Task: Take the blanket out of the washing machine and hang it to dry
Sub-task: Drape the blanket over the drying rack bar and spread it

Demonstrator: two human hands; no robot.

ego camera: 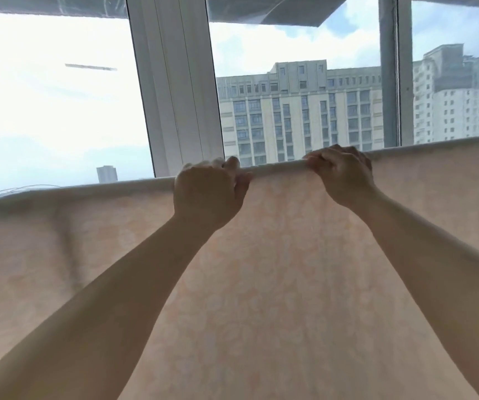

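Note:
A pale peach blanket (284,269) with a faint pattern hangs spread wide in front of me, filling the lower half of the view. Its top edge is folded over a straight rail hidden under the cloth, and runs from lower left to upper right. My left hand (208,194) grips that top edge with curled fingers. My right hand (340,171) grips the same edge a little further right and higher. Both arms reach up from below. The washing machine is out of view.
Behind the blanket stands a large window with a thick white frame post (174,88) in the middle and a thinner one (397,70) to the right. Tall buildings (299,111) and bright sky show through the glass.

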